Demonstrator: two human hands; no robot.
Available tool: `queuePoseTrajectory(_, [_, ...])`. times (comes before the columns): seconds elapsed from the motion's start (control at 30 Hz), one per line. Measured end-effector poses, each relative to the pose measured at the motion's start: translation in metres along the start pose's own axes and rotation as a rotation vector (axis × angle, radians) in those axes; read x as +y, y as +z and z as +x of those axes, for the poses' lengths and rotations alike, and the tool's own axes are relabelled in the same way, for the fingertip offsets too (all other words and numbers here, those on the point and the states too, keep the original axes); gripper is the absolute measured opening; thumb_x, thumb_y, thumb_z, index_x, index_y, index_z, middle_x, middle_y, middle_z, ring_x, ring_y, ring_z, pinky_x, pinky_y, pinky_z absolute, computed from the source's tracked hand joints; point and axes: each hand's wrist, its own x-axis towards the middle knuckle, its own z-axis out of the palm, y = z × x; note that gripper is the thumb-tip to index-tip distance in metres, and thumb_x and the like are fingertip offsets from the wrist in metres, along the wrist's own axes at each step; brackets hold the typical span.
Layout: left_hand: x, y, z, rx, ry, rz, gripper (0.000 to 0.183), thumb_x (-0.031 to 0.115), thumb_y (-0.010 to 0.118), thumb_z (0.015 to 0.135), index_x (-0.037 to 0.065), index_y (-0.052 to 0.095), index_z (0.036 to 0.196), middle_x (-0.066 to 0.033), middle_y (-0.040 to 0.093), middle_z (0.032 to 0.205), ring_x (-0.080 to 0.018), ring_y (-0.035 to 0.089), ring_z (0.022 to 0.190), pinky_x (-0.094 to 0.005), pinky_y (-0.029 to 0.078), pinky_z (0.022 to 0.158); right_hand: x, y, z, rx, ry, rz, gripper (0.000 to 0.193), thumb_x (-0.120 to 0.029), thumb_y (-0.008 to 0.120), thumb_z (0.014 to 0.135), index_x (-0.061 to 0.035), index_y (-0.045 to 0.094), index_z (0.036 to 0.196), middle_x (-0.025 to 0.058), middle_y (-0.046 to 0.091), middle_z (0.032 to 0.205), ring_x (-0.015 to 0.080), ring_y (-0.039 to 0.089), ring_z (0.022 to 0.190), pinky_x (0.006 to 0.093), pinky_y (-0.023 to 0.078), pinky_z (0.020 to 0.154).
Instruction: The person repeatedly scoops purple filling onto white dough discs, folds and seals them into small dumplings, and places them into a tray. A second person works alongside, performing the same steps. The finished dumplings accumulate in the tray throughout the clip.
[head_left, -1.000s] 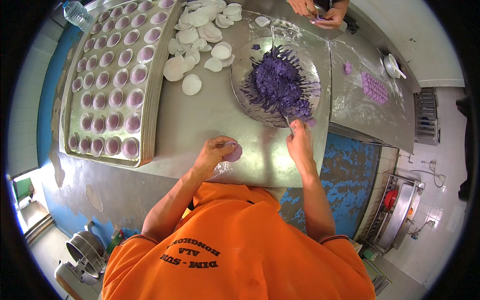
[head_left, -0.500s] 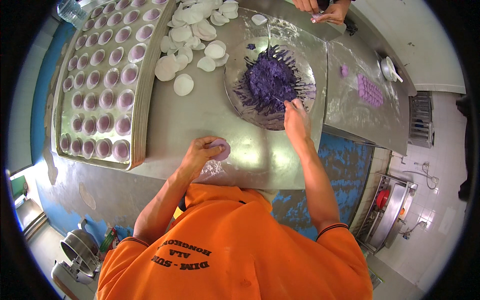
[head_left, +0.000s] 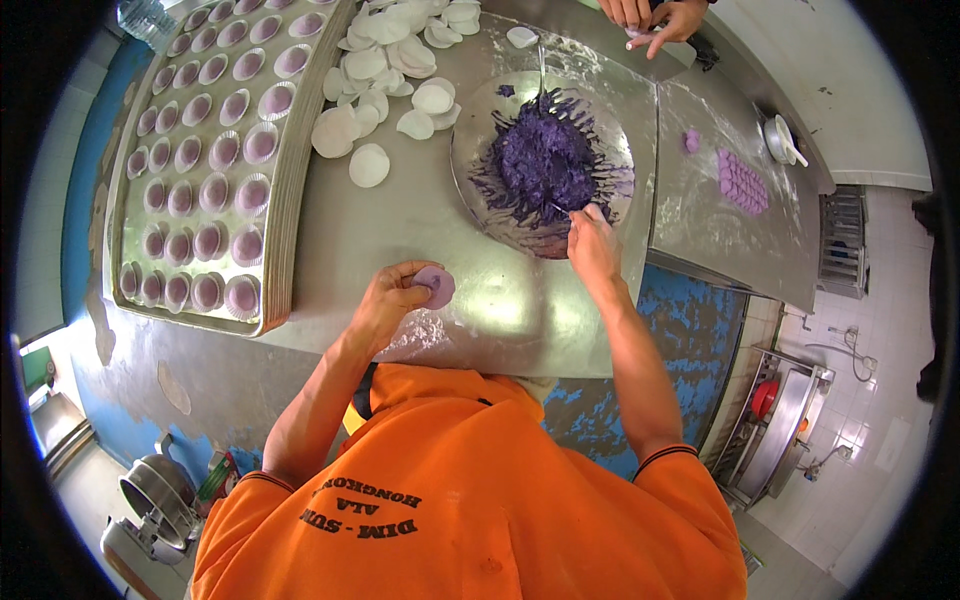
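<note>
My left hand (head_left: 392, 300) pinches a flat round of light purple dough (head_left: 434, 286) above the near part of the steel table. Its thumb lies on the dough, which has a small hollow near the thumb tip. At the near right edge of a wide round metal tray (head_left: 484, 215), my right hand (head_left: 594, 245) is closed on a thin metal utensil (head_left: 560, 209). The utensil's working end meets the dark purple filling (head_left: 545, 160) heaped on that tray, so its kind cannot be made out. A second metal handle (head_left: 542, 65) sticks out of the filling's far side.
To the left, stacked baking trays (head_left: 280, 250) bear rows of purple dough balls in paper cups. White paper rounds (head_left: 370, 165) lie scattered behind my left hand. Purple dough pieces (head_left: 742, 182) and a white bowl (head_left: 778, 140) sit on the right table. Another person's hands (head_left: 665, 20) work at the far edge.
My left hand has shifted slightly left and up, turning the dough round so that more of its face shows. My right hand has moved slightly nearer with the utensil. The other person's fingers have spread.
</note>
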Motion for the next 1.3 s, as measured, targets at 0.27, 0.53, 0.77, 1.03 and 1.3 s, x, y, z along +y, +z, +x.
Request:
queuePoseTrajectory(0.27, [-0.002,0.001,-0.008,0.073,-0.030,-0.095,0.034,-0.003,0.060,0.092,-0.005,0.060,0.126,-0.0143,0.069,0.111,-0.0213,0.068,0.101,-0.0337,0.057,0.092,0.007,-0.016,-0.017,-0.058,0.007,0.031,0.016,-0.006,0.062,0.089,0.0018,0.071,0.099,0.0176,0.065,0.095,0.0374,0.067,0.085,0.0465,0.053,0.075])
queuePoseTrajectory(0.53, [-0.004,0.001,-0.005,0.033,-0.053,-0.099,0.035,0.001,0.061,0.095,-0.006,0.057,0.129,-0.0153,0.068,0.115,-0.0211,0.068,0.103,-0.0344,0.057,0.094,0.003,-0.002,-0.028,0.002,-0.018,-0.060,0.017,-0.005,0.062,0.089,0.0035,0.071,0.100,0.0205,0.066,0.097,0.0394,0.067,0.086,0.0477,0.053,0.077])
queuePoseTrajectory(0.77, [-0.004,0.018,0.002,0.039,0.025,-0.097,0.036,0.004,0.059,0.097,-0.006,0.057,0.131,-0.0166,0.067,0.117,-0.0206,0.067,0.106,-0.0353,0.055,0.099,-0.039,-0.002,-0.036,-0.194,0.246,0.482,0.017,-0.006,0.068,0.089,0.0057,0.074,0.100,0.0113,0.070,0.089,0.0176,0.061,0.071,0.0330,0.047,0.063])
queuePoseTrajectory(1.03, [0.022,0.052,0.011,0.109,0.185,-0.161,0.035,0.006,0.058,0.099,-0.009,0.058,0.131,-0.0136,0.068,0.116,-0.0187,0.066,0.105,-0.0319,0.054,0.096,-0.101,-0.034,-0.069,-0.045,0.027,0.570,0.018,-0.002,0.067,0.090,0.0025,0.073,0.107,0.0096,0.065,0.085,0.0147,0.057,0.063,0.0291,0.045,0.057])
queuePoseTrajectory(1.3, [0.020,0.081,0.024,0.216,0.477,0.093,0.044,0.012,0.076,0.091,-0.007,0.062,0.128,-0.0110,0.074,0.107,-0.0142,0.068,0.094,-0.0288,0.055,0.083,-0.137,-0.027,-0.090,0.229,-0.162,0.322,0.020,0.002,0.062,0.094,0.0034,0.067,0.114,0.0106,0.057,0.092,0.0206,0.058,0.066,0.0335,0.047,0.058])
